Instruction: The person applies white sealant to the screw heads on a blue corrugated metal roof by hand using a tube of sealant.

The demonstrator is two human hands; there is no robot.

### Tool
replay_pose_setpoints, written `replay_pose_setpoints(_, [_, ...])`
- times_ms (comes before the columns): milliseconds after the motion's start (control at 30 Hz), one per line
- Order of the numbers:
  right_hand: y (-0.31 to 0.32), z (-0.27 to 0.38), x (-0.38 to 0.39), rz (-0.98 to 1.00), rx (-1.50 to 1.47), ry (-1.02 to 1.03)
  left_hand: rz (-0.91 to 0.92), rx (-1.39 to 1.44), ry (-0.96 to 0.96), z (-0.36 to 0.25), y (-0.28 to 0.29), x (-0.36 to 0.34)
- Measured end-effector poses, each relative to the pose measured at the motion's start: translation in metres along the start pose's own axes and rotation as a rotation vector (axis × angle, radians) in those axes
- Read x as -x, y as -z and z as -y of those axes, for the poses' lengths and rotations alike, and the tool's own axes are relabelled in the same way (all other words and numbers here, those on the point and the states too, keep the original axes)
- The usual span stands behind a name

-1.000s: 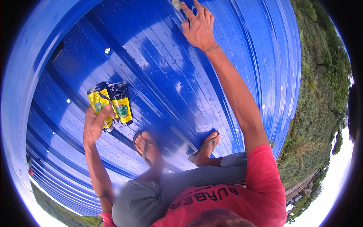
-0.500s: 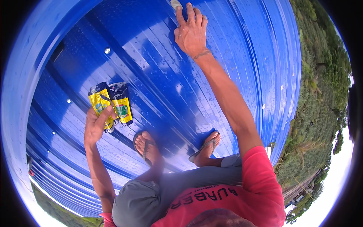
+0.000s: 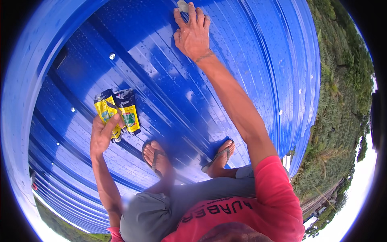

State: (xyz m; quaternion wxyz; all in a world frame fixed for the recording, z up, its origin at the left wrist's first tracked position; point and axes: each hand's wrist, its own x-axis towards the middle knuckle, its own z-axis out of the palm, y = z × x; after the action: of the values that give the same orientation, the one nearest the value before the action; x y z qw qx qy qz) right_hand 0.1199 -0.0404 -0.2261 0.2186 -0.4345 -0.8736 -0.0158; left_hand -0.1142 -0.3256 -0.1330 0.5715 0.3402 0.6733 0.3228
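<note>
My left hand (image 3: 101, 134) is closed, pinching two flat pouches side by side between thumb and fingers. The left pouch (image 3: 105, 107) is yellow and dark blue and looks crumpled; the right pouch (image 3: 129, 115) has the same colours with a green picture. Both are held above the blue metal roof (image 3: 173, 109). At the far end of the roof, my right hand (image 3: 193, 38) reaches out with its fingers extended and slightly apart. Its fingertips touch or lie just beside a pale grey patch (image 3: 182, 5) at the top edge. What lies under the patch is hidden.
Raised ribs run across the wet roof, with screw heads such as this one (image 3: 112, 56) along it. My sandalled feet (image 3: 156, 157) stand on the sheet near me. At the right, the roof ends above green plants (image 3: 334, 101). A pale blue edge (image 3: 18, 101) curves along the left.
My right hand has shifted a little to the left, its fingertips staying at the pale patch. The left hand keeps hold of the pouches, nearly unmoved.
</note>
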Motion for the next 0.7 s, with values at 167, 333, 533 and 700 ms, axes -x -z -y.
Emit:
replay_pose_setpoints(167, [0.018,0.006,-0.002,0.028,-0.067,-0.049,-0.012,0.016,0.021,0.001,0.000,0.003])
replay_pose_setpoints(333, [0.015,-0.014,-0.003,0.024,-0.027,-0.062,-0.033,0.049,0.062,0.002,0.000,0.003])
replay_pose_setpoints(533, [0.006,-0.031,0.001,0.035,0.058,-0.073,-0.015,0.049,0.039,0.003,0.002,0.001])
replay_pose_setpoints(700, [-0.002,-0.033,0.005,0.017,-0.020,-0.039,-0.005,0.034,0.040,0.006,0.004,0.001])
